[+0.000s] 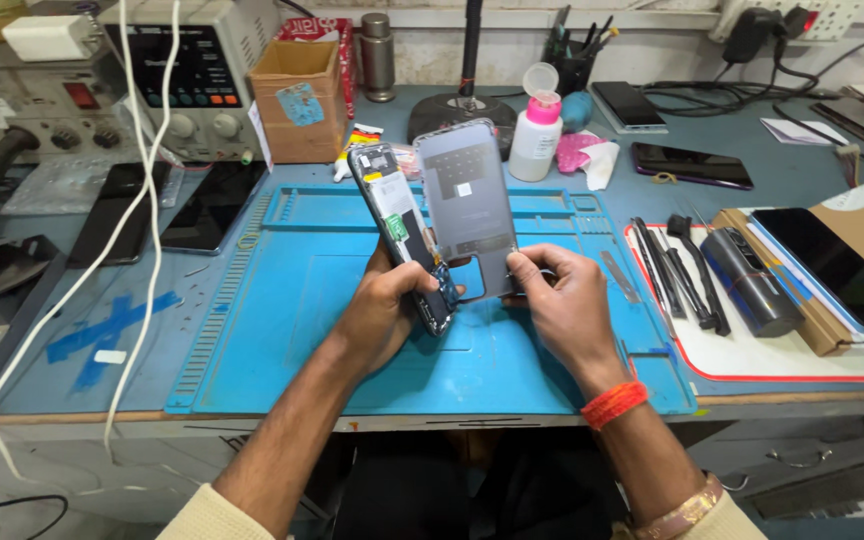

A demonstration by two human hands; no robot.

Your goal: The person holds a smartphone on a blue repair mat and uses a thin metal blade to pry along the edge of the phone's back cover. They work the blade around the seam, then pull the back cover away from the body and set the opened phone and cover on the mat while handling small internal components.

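My left hand [384,305] grips the lower end of an opened phone body [399,235], tilted up and leaning left, its circuit boards and battery exposed. My right hand [562,300] pinches the bottom edge of the phone's grey back cover [464,200], which stands upright right beside the body, its inner side facing me. Both are held above a blue repair mat [292,300]. An orange thread band circles my right wrist.
On a white-and-red mat [782,355] at right lie black tools [682,275] and a dark cylinder [750,280]. A tablet on cardboard [837,265] lies far right. Behind: a pink-capped bottle [537,125], cardboard box [298,100], bench instruments [187,80], dark phones [690,165]. White cables [142,200] hang left.
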